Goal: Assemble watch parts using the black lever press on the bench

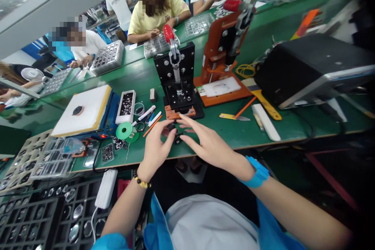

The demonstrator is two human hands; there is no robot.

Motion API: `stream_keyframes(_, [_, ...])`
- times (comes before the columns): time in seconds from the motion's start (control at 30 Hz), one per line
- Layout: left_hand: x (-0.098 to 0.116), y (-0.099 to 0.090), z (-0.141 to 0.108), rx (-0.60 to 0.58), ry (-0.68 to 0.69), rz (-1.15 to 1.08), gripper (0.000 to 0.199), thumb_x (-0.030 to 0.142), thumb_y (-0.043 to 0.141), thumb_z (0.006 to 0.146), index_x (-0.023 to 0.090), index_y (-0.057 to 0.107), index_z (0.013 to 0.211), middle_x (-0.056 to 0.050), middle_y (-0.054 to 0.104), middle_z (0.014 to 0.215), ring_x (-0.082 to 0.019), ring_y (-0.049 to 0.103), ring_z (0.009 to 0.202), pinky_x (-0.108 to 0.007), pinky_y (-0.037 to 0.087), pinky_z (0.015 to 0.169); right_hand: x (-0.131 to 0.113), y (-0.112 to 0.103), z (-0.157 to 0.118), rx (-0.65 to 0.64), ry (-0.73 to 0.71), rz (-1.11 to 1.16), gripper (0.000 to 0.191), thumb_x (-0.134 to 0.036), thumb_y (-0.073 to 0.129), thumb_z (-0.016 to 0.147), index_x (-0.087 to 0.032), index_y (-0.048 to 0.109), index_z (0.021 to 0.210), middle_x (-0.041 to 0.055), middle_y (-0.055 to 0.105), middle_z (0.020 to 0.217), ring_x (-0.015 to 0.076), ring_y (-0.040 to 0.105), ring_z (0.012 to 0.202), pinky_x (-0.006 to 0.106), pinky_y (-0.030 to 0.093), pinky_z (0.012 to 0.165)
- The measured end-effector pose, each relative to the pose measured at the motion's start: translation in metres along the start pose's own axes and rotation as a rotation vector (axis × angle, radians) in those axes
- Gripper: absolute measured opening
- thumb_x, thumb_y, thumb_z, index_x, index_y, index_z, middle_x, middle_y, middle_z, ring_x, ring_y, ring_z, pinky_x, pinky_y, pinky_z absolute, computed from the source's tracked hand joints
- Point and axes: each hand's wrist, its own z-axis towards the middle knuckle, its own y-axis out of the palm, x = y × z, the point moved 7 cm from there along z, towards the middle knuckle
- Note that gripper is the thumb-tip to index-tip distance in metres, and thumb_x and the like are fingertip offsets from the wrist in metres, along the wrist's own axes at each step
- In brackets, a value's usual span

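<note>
My left hand (158,142) curls its thumb and fingers about a small black part (171,126) at the bench's near edge; the fingers partly hide it. Across from it, my right hand (209,142) has its fingers stretched out and apart, the fingertips close to the same spot. Another small black piece (177,139) shows between the two hands. Just beyond the fingertips stands a black toggle press (175,74) with a red handle and an orange base block (172,112).
An orange press (216,47) stands behind right, near a black box (307,66). A putty knife (266,105) and craft knife lie right. To the left are a blue heating plate (101,121), a parts tray (125,105) and a green spool (124,130). Co-workers sit opposite.
</note>
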Motion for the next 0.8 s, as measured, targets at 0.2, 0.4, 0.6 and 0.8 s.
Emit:
stream_keyframes(0.2, [-0.043, -0.017, -0.014, 0.090, -0.242, 0.034, 0.028, 0.036, 0.067, 0.099, 0.023, 0.067, 0.124, -0.001, 0.067, 0.088, -0.016, 0.064, 0.074, -0.027, 0.054, 0.072, 0.012, 0.029, -0.024, 0.027, 0.109, -0.302, 0.039, -0.040, 0.081, 0.092, -0.018, 0.062, 0.119, 0.0130, 0.069, 0.123, 0.0328, 0.065, 0.115, 0.049, 0.056, 0.094])
stream_keyframes(0.4, [-0.063, -0.031, -0.033, 0.011, -0.248, 0.131, 0.031, 0.041, 0.068, 0.099, 0.024, 0.073, 0.125, -0.007, 0.070, 0.107, -0.018, 0.067, 0.085, -0.030, 0.057, 0.076, 0.012, 0.033, -0.028, 0.063, 0.064, -0.325, 0.033, -0.029, 0.072, 0.099, -0.020, 0.063, 0.130, 0.0115, 0.070, 0.123, 0.0289, 0.064, 0.113, 0.046, 0.051, 0.094])
stream_keyframes(0.6, [-0.069, -0.032, -0.036, -0.173, -0.178, 0.207, 0.026, 0.038, 0.071, 0.097, 0.026, 0.077, 0.120, -0.005, 0.068, 0.101, -0.019, 0.064, 0.082, -0.031, 0.056, 0.076, 0.022, 0.025, -0.025, 0.027, 0.083, -0.231, 0.020, -0.028, 0.073, 0.100, -0.022, 0.067, 0.119, 0.0075, 0.071, 0.125, 0.0263, 0.064, 0.115, 0.044, 0.051, 0.094])
stream_keyframes(0.8, [-0.067, -0.018, -0.025, -0.234, -0.140, 0.197, 0.021, 0.034, 0.069, 0.100, 0.026, 0.076, 0.119, -0.005, 0.069, 0.101, -0.019, 0.065, 0.084, -0.033, 0.056, 0.081, 0.029, 0.015, -0.025, 0.052, 0.121, -0.281, 0.023, -0.027, 0.073, 0.100, -0.022, 0.067, 0.121, 0.0086, 0.070, 0.122, 0.0287, 0.062, 0.115, 0.047, 0.050, 0.094])
